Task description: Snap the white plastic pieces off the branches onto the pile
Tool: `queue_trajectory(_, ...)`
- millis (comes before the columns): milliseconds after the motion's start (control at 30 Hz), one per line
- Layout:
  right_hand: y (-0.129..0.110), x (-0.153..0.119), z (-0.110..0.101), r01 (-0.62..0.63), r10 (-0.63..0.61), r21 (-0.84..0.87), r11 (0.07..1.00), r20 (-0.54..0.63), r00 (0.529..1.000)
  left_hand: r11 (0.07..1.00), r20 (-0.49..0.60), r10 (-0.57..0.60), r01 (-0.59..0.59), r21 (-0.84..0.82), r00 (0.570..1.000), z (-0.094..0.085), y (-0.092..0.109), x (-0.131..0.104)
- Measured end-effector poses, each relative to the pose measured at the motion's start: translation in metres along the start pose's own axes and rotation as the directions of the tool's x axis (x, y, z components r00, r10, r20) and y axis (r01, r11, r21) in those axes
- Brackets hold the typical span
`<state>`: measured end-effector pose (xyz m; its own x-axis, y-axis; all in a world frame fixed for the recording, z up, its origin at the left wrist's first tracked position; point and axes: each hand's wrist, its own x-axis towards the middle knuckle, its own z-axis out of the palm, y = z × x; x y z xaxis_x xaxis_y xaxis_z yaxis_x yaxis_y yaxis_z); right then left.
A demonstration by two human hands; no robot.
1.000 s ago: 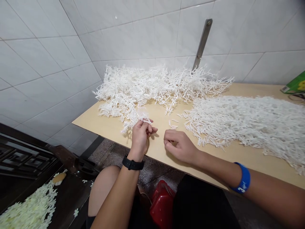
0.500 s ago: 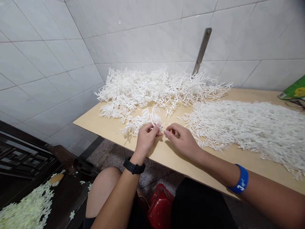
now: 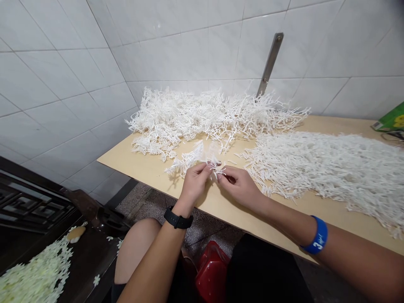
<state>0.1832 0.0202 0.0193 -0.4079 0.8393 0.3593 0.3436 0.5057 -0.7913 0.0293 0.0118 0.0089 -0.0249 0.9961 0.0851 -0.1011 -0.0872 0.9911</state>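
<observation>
Pinched between the thumb and finger of my left hand [image 3: 197,179] is a white branched plastic sprig [image 3: 193,156], its twigs spreading up and to the left above the table. My right hand [image 3: 238,183] is close beside it, thumb and forefinger pressed together at the sprig's thin tips. Behind both hands lies a tangled heap of similar white branched pieces [image 3: 195,115]. To the right spreads a wide pile of short loose white plastic sticks [image 3: 325,164], near my right wrist.
The tan tabletop [image 3: 126,155] ends close in front of my knees. A metal bracket [image 3: 270,63] is fixed to the tiled wall. At the right is a green packet [image 3: 393,118]. Pale flower-shaped pieces [image 3: 38,269] lie on dark furniture at lower left; a red stool [image 3: 213,271] is below.
My right fingers have closed in on the sprig beside my left hand. The sprig has turned in my left grip, its twigs now pointing toward my right fingers.
</observation>
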Motion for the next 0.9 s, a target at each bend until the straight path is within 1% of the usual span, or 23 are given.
queue_trajectory(67, -0.003, -0.001, 0.002, 0.013, -0.013, -0.02, 1.0, -0.005, 1.0, 0.995, -0.05, -0.015, 0.01, -0.099, 0.999, 0.0, -0.001, 0.001)
queue_trajectory(100, -0.004, -0.002, 0.002, 0.025, -0.026, -0.038, 0.999, -0.01, 1.0, 0.988, -0.098, -0.023, 0.008, -0.154, 0.995, -0.001, 0.0, 0.002)
queue_trajectory(167, -0.006, -0.006, 0.003, 0.075, -0.075, -0.083, 0.994, -0.007, 0.997, 0.963, -0.207, -0.055, -0.003, -0.268, 0.977, -0.002, 0.002, 0.004)
queue_trajectory(200, -0.006, -0.007, 0.002, 0.103, -0.104, -0.111, 0.989, -0.003, 0.995, 0.95, -0.246, -0.073, -0.007, -0.311, 0.967, -0.002, 0.003, 0.005)
queue_trajectory(233, -0.006, -0.008, 0.002, 0.124, -0.125, -0.143, 0.982, 0.0, 0.992, 0.943, -0.262, -0.085, -0.007, -0.332, 0.961, -0.002, 0.004, 0.006)
queue_trajectory(300, -0.002, -0.008, 0.0, 0.12, -0.126, -0.221, 0.968, -0.012, 0.992, 0.95, -0.235, -0.084, 0.006, -0.313, 0.968, -0.001, 0.005, 0.006)
queue_trajectory(400, 0.007, -0.004, -0.004, 0.037, -0.074, -0.35, 0.936, -0.091, 0.993, 0.971, -0.177, -0.049, 0.005, -0.239, 0.983, 0.001, 0.004, 0.006)
queue_trajectory(467, 0.009, -0.002, -0.006, 0.005, -0.059, -0.371, 0.929, -0.135, 0.989, 0.981, -0.158, -0.023, -0.008, -0.195, 0.987, 0.001, 0.002, 0.005)
queue_trajectory(533, 0.008, -0.001, -0.007, 0.008, -0.05, -0.327, 0.945, -0.119, 0.992, 0.99, -0.124, -0.009, -0.008, -0.141, 0.992, 0.0, 0.001, 0.003)
queue_trajectory(600, 0.003, -0.001, -0.006, 0.012, -0.028, -0.249, 0.968, -0.062, 0.998, 0.997, -0.063, -0.006, 0.002, -0.079, 0.998, -0.001, 0.001, 0.002)
queue_trajectory(700, 0.0, -0.001, -0.004, -0.035, 0.037, -0.177, 0.984, 0.005, 0.999, 1.0, 0.022, 0.001, -0.001, 0.002, 1.0, -0.002, 0.0, 0.001)
queue_trajectory(767, 0.002, -0.001, -0.002, -0.044, 0.05, -0.141, 0.989, 0.04, 0.998, 1.0, 0.063, 0.006, -0.006, -0.004, 0.998, -0.001, -0.001, 0.001)
queue_trajectory(833, 0.004, -0.002, -0.001, -0.022, 0.03, -0.098, 0.995, 0.072, 0.997, 0.999, 0.081, 0.0, 0.004, -0.044, 0.997, -0.001, -0.003, 0.001)
queue_trajectory(900, 0.004, -0.004, 0.0, -0.003, 0.01, -0.08, 0.997, 0.091, 0.996, 0.995, 0.048, -0.016, 0.02, -0.093, 0.999, -0.002, -0.005, 0.003)
